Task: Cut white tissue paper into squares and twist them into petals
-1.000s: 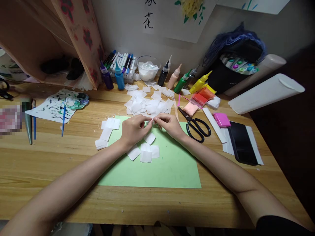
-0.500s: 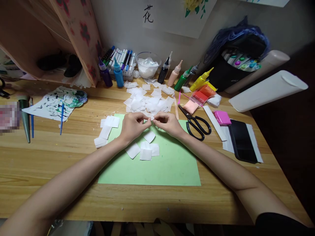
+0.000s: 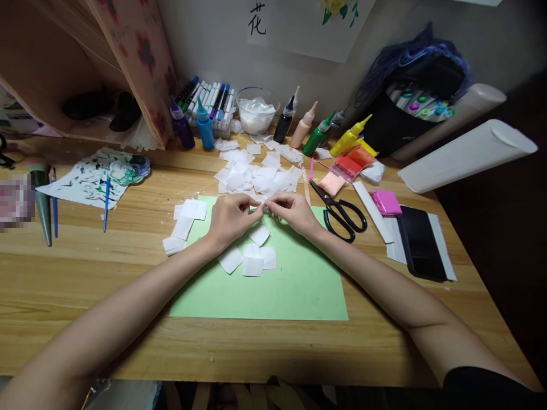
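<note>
Head view, near to far. Item: green sheet (image 3: 273, 285), flat on the wooden desk (image 3: 85, 273), nearest the body. Item: loose white paper squares (image 3: 253, 259) lying on the sheet at about 6 o'clock from the hands; more squares (image 3: 183, 219) at 9 o'clock, off the sheet's edge. Item: left hand (image 3: 231, 219) and right hand (image 3: 293, 212), fingertips meeting, both pinched shut on one small white paper piece (image 3: 261, 207) held just above the sheet's far edge. Change since a second ago: the hands stay together in the same spot, fingers only slightly reworked on the piece, so the small folding or twisting work goes on with no piece set down. Item: black scissors (image 3: 339, 213) at 3 o'clock, untouched. Item: heap of white squares (image 3: 256, 176) at 12 o'clock. Item: paint bottles (image 3: 316, 136), markers (image 3: 209, 102) and clear bowl (image 3: 256, 111) along the wall. Writing: one black character, "花" (image 3: 257, 20), on the wall paper; no brand readable.
</note>
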`<state>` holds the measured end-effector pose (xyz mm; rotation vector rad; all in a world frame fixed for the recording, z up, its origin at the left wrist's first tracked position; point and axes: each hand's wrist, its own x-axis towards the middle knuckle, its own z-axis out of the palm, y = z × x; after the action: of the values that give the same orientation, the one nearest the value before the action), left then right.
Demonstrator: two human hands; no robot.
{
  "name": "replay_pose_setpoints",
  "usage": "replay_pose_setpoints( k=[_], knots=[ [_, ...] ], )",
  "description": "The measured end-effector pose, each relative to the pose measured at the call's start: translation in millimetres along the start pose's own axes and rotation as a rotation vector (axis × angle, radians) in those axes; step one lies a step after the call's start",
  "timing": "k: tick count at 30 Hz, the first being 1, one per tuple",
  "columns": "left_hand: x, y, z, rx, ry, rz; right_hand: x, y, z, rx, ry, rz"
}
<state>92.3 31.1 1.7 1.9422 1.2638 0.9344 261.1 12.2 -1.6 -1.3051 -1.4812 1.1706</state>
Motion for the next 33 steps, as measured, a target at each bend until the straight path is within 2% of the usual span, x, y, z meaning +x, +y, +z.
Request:
replay_pose_setpoints(
  k=[33],
  knots=[
    [-1.2, 0.5, -0.6, 0.005, 0.018, 0.052, -0.5, -2.7, -1.0, -0.027, -0.022, 0.031]
  ],
)
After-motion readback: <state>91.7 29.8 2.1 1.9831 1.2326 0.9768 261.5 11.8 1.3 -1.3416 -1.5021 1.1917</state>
